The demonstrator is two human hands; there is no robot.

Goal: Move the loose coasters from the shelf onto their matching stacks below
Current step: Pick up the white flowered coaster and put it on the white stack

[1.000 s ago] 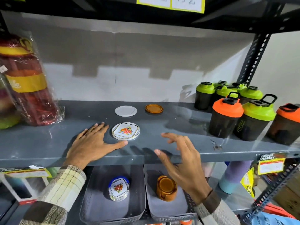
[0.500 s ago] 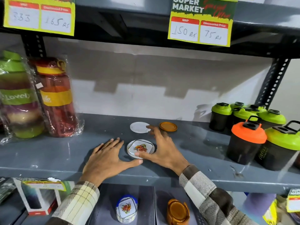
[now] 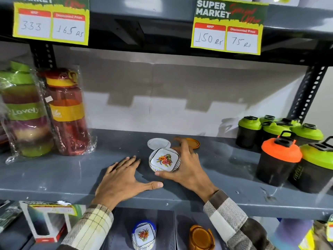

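Nearest the viewer, on the level below the shelf, sit two stacks in grey trays: a floral stack (image 3: pixel 144 236) with a blue rim, and an amber stack (image 3: pixel 201 238) to its right, both cut off by the lower frame edge. Above them, on the grey shelf (image 3: pixel 54 179), the left hand (image 3: pixel 124 179) lies flat and open, palm down, holding nothing. Just beside it the right hand (image 3: pixel 187 170) curls around a floral coaster (image 3: pixel 164 160), thumb at the near rim and fingers at the far side, tipping it up off the shelf. The first pickup appears to be under way; next it needs carrying down onto the floral stack. Behind lie a white coaster (image 3: pixel 158 143) and an amber coaster (image 3: pixel 193 142), partly hidden by fingers. Wrapped bottles (image 3: pixel 66 112) stand left, shakers (image 3: pixel 281 159) right.
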